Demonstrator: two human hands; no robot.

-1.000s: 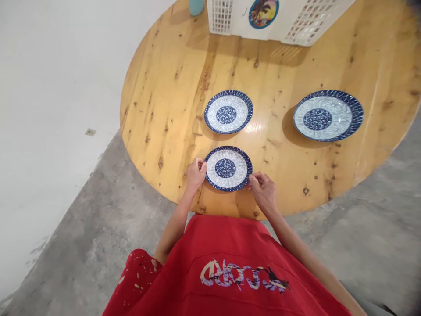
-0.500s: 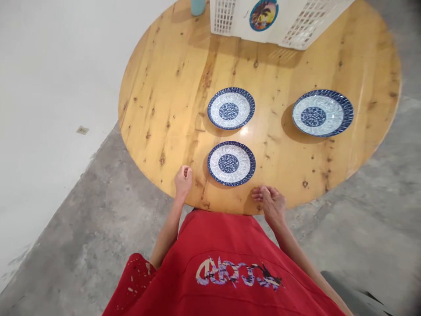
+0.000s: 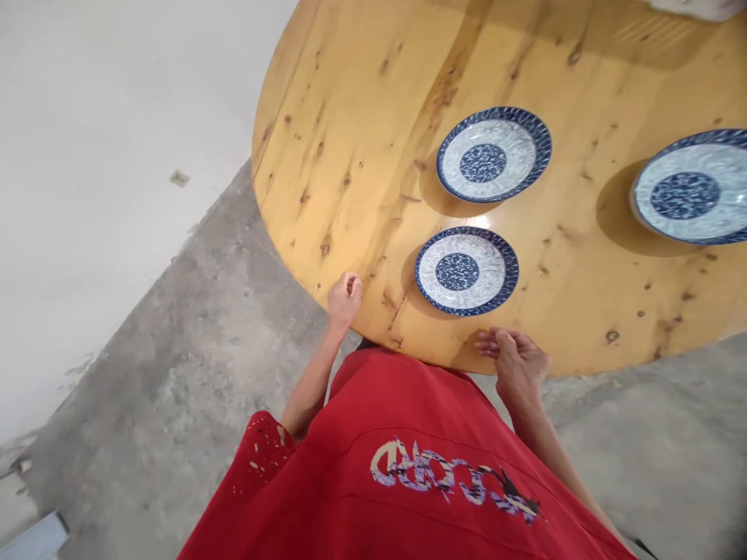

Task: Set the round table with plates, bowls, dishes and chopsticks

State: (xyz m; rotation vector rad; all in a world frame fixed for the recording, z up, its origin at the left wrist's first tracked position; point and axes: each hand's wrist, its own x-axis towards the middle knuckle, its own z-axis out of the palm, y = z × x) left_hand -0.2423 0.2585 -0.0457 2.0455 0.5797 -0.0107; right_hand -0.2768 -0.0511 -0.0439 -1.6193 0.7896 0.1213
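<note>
My left hand [image 3: 345,298] rests at the near edge of the round wooden table [image 3: 373,194], its fingers curled in with nothing visible in them. At the same edge, further right, is my right hand [image 3: 517,358], fingers loosely bent and slightly apart, holding nothing. Between and just beyond the hands lies a blue-and-white patterned plate [image 3: 458,271], touched by neither. Behind it sits a second plate [image 3: 484,162] of the same pattern. A third such plate [image 3: 684,194] is at the right, cut off by the frame; whether others are stacked beneath it I cannot tell.
A corner of a white plastic basket [image 3: 697,6] shows at the top right of the table. To the left is a white wall [image 3: 128,101] with a small socket plate [image 3: 179,178]. Grey concrete floor [image 3: 215,319] surrounds the table's near side.
My view has tilted down and swung left, so the plates appear further right and most of the basket and the blue-green object have left the frame. Both hands keep nearly the same pose.
</note>
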